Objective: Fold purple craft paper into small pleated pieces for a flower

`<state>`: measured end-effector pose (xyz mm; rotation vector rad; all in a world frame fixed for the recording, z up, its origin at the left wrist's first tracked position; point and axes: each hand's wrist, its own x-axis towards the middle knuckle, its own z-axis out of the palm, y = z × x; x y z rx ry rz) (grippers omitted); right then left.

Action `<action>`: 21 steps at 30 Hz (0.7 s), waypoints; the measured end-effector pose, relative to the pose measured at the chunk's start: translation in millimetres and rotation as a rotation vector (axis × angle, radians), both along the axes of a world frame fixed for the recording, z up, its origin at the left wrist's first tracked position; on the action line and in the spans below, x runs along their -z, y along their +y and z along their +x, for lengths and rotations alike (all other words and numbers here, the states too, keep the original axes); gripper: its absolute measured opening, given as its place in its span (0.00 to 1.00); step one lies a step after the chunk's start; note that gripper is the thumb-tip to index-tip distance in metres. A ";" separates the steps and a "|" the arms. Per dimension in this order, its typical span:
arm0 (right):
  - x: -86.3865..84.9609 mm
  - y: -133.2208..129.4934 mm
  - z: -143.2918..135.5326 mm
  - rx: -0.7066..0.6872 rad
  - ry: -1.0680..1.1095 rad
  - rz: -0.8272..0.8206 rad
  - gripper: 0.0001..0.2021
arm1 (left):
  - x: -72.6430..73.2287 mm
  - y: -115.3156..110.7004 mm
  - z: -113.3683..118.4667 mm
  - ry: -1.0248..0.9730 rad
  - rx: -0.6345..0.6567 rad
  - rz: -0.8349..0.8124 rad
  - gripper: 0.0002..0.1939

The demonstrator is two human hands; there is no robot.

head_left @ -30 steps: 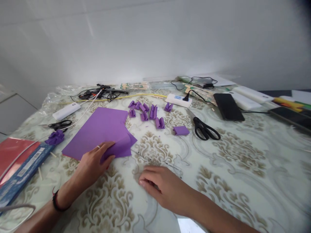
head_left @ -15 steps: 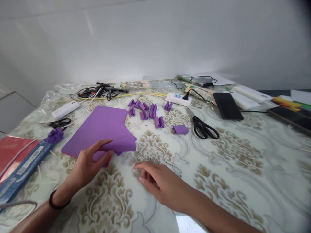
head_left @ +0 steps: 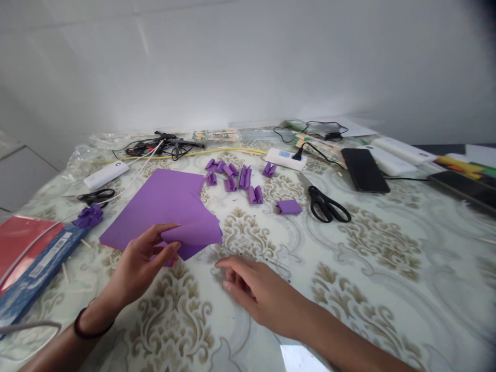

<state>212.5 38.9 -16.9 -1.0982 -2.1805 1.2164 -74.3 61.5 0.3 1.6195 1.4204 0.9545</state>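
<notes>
My left hand (head_left: 134, 271) has a lifted edge of the purple paper (head_left: 158, 201) loosely held between thumb and fingers, over the sheets lying on the worktop (head_left: 248, 341). A little red shows under the stack near my thumb. My right hand (head_left: 261, 292) is beside the paper, apart from it, its fingers released and loosely curled, holding nothing; I can't tell how much of it rests on the worktop.

Beyond my hands sits a loose group of small folded purple pieces (head_left: 244, 177), with a flatter folded piece (head_left: 289, 207) just left of the large scissors (head_left: 325, 202). Behind them are a white power strip (head_left: 284, 159) with a black plug (head_left: 298, 154) in it and, further right, a black phone (head_left: 364, 170). To the left of the paper, a crumpled purple piece (head_left: 88, 216) lies near the small scissors (head_left: 96, 196), and a red sheet (head_left: 25, 235) lies beside a blue packet (head_left: 44, 271).
</notes>
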 end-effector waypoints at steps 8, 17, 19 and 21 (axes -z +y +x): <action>6.1 -2.5 -2.6 0.238 0.185 -0.081 0.27 | -6.2 -3.5 5.7 -0.208 0.056 -0.071 0.20; 8.0 0.9 -2.5 0.317 0.377 -0.243 0.28 | -8.6 -3.7 7.4 -0.361 0.169 -0.157 0.17; 8.7 2.9 -1.3 0.299 0.444 -0.295 0.22 | -6.9 -3.3 5.8 -0.382 0.166 -0.166 0.18; 9.0 5.2 -0.4 0.257 0.530 -0.339 0.16 | -6.3 -4.1 4.4 -0.393 0.171 -0.165 0.20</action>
